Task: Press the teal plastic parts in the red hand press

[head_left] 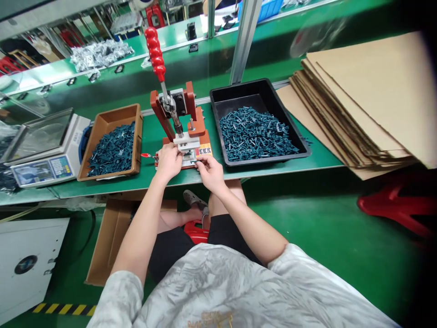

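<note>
A hand-operated toggle press with a raised red handle stands at the bench edge in front of me. My left hand is at the left of its white fixture, fingers curled in under the pressing block; what they hold, if anything, is hidden. On the fixture's right side, my right hand pinches a small dark teal plastic part, mostly covered by the fingertips. Similar teal parts fill a brown tray to the left and a black tray to the right.
Left of the brown tray is a weighing scale. Stacked cardboard sheets overhang the bench at right. Behind the press, a metal post rises before another green bench with bagged parts. A cardboard box sits below.
</note>
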A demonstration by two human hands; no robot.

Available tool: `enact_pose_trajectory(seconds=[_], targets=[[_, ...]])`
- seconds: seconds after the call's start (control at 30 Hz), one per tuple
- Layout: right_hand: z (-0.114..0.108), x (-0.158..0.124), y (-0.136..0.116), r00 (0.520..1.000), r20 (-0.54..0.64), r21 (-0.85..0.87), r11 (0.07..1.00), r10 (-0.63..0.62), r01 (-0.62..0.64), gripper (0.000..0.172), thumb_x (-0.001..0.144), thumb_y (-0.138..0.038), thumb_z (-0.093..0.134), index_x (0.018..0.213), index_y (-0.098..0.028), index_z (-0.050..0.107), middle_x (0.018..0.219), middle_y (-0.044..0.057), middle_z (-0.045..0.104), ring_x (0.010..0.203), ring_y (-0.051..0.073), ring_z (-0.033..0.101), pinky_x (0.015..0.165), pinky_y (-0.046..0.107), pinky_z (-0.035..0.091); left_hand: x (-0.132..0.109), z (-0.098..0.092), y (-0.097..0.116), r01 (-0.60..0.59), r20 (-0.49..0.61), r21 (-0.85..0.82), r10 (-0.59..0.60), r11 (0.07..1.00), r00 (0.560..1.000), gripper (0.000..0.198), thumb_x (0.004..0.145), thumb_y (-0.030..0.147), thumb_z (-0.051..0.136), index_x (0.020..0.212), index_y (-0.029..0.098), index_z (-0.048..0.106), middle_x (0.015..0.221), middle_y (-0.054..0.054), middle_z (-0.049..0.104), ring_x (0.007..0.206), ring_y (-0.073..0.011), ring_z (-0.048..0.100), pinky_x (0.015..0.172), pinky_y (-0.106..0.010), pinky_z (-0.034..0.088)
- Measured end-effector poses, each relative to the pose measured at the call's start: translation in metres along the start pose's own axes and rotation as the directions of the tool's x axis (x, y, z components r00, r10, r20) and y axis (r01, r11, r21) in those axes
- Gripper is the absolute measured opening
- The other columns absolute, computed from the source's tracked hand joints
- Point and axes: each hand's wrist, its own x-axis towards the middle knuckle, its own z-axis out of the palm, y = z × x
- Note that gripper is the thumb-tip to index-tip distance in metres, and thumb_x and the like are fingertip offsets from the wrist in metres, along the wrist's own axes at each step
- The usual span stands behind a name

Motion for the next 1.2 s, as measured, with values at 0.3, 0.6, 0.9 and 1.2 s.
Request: enact_pose_trajectory(seconds=[0.3,0.6,0.9,1.2], targets=[[0.002,0.007,-0.001,0.999,-0.048,0.002,1.0,0.024,-0.024,0.025,0.094,-0.04,0.061,0.108,-0.022,0.068,0.092,0.005,0.072,0.083,0.021,0.072,0.079,0.036,0.061,0.005,-0.008,0.006,0.052,0.053,0.004,-0.052,0.999,0.997,0.022,0.091,0.024,0.054,0.098,0.019,0.074,0.122,-0.015,0.066,0.121,-0.0377,0.055,0.101,-0.052,0.046],[-0.002,0.023,-0.015,0.97,-0.007,-0.296,0.927,-0.242,0.229,0.009,0.091,-0.025,0.06,0.089,-0.022,0.068,0.097,0.008,0.066,0.099,0.026,0.064,0.09,0.042,0.055,0.004,-0.012,-0.003,-0.015,0.123,-0.012,0.017,1.0,0.992,0.03,0.079,0.036,0.075,0.105,0.021,0.077,0.126,-0.01,0.064,0.122,-0.0342,0.056,0.103,-0.046,0.048],[0.002,0.031,-0.018,0.993,0.028,-0.012,0.993,-0.118,0.118,0.016,0.091,-0.035,0.056,0.095,-0.021,0.062,0.097,0.007,0.068,0.09,0.023,0.066,0.086,0.037,0.056,0.004,-0.01,-0.004,-0.009,0.115,-0.027,0.012,1.0,0.993,0.033,0.078,0.035,0.076,0.107,0.021,0.077,0.126,-0.011,0.066,0.122,-0.0359,0.057,0.103,-0.048,0.048],[0.006,0.046,-0.011,0.989,0.103,-0.443,0.885,-0.109,0.144,0.013,0.089,-0.026,0.057,0.091,-0.02,0.069,0.092,0.009,0.067,0.09,0.026,0.064,0.09,0.041,0.054,0.0,-0.008,-0.003,-0.028,0.08,-0.015,0.029,0.999,0.996,0.029,0.08,0.033,0.074,0.107,0.022,0.077,0.128,-0.012,0.064,0.123,-0.0358,0.055,0.104,-0.048,0.046]])
